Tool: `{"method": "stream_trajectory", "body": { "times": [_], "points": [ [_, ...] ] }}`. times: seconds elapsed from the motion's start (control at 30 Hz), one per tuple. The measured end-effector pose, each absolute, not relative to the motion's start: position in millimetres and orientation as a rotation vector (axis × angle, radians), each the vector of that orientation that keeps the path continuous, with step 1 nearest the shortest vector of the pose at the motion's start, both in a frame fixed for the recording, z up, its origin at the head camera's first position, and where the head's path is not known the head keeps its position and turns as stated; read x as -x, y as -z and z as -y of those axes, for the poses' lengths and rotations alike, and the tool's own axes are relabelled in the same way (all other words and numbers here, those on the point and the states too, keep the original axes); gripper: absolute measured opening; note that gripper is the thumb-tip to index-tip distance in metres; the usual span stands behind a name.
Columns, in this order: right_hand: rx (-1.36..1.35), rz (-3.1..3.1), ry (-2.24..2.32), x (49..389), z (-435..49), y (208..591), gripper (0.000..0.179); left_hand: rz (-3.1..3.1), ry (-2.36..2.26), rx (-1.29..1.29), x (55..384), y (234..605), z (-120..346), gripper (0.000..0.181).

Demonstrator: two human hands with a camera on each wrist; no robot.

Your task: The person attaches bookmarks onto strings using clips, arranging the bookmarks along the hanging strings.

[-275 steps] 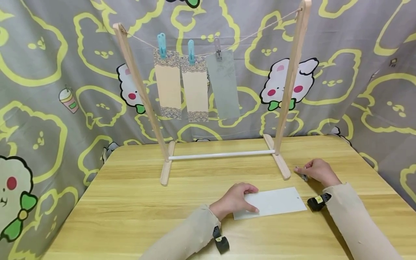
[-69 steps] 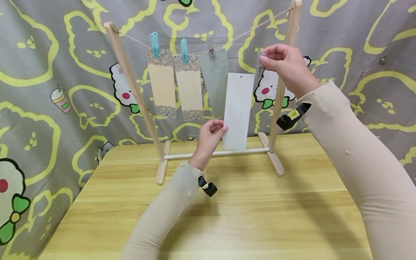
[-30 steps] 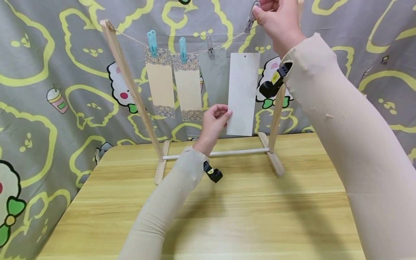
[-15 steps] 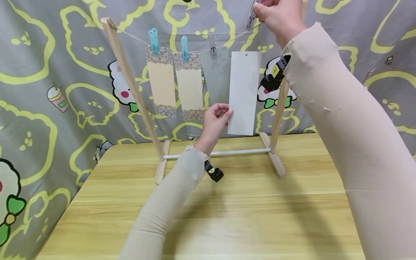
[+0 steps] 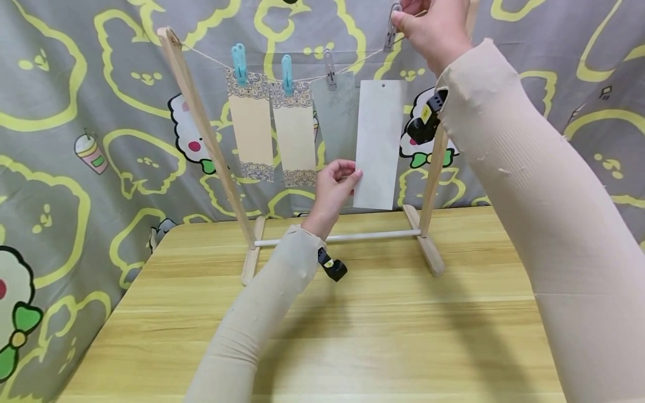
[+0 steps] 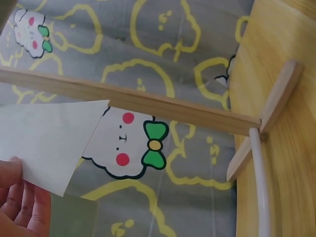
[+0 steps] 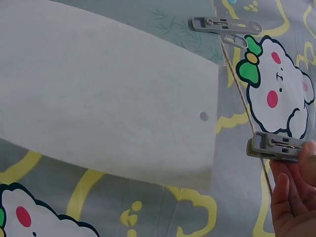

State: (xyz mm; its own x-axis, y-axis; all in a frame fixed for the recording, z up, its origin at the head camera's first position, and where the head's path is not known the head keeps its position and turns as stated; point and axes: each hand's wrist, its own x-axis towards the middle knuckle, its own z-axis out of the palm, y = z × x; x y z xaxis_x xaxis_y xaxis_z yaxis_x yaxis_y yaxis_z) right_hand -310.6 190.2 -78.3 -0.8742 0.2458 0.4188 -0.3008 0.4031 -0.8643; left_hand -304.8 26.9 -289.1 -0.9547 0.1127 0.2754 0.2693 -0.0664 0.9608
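My left hand (image 5: 332, 190) pinches the left edge of a plain white card (image 5: 380, 145), held upright below the cord. The card has a small hole (image 7: 204, 116) near its top edge, which is apart from the cord (image 7: 238, 89). Above it, my right hand (image 5: 438, 31) pinches a grey clothespin (image 7: 276, 145) between thumb and fingers. That clothespin's tip meets the cord and does not touch the white card. To the left hang two cream patterned cards (image 5: 250, 131) under blue clothespins (image 5: 239, 66), and a grey-green card (image 5: 336, 106) under another grey clothespin (image 5: 330, 70).
A wooden stand carries the cord between its left post (image 5: 201, 123) and right post (image 5: 434, 179). A white crossbar (image 5: 375, 236) joins its feet on the wooden table (image 5: 383, 336). A printed curtain (image 5: 136, 112) hangs behind.
Earlier, the white card lay on the table under my left hand; it was raised upright beside the hanging cards. My right hand lifted the clothespin from the table to the cord. Lately both hands barely move.
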Motion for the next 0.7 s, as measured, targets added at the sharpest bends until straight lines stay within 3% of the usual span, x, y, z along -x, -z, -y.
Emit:
{"method": "stream_trajectory", "body": {
  "times": [0.7],
  "points": [
    [-0.119,2.211,-1.518,311.5,-192.4,82.7,0.011,2.04,2.212,0.378,314.6,281.7,-32.8,0.014]
  ]
}}
